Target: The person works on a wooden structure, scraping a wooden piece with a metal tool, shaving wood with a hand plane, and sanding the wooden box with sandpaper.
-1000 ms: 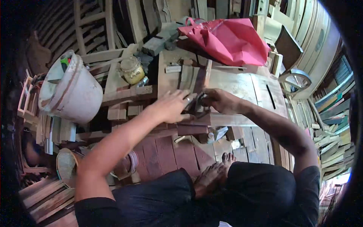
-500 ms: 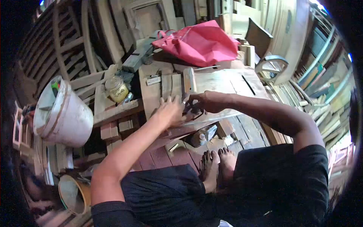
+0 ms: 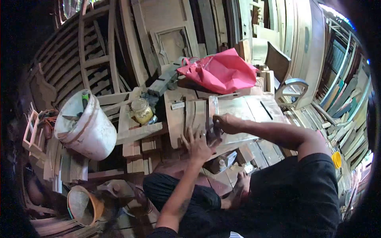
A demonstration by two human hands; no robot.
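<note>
My left hand (image 3: 198, 146) has its fingers spread over the near edge of the wooden bench (image 3: 238, 107), beside wooden pieces (image 3: 194, 113). Just right of it, my right hand (image 3: 229, 123) is closed around a small dark object (image 3: 214, 133), too blurred to identify. A pale wooden strip (image 3: 213, 105) extends away from this hand across the bench top. Whether the left fingertips touch the dark object cannot be made out.
A pink bag (image 3: 222, 71) lies at the bench's back. Left are a glass jar (image 3: 141, 111), a white bucket (image 3: 89, 127) and an orange bucket (image 3: 96, 208). A metal wheel-like part (image 3: 293, 93) stands right. Wood pieces are stacked all around.
The head view has shifted. My left hand has moved nearer my body, its fingers now spread more widely. My right hand keeps its closed grip by the wooden strip.
</note>
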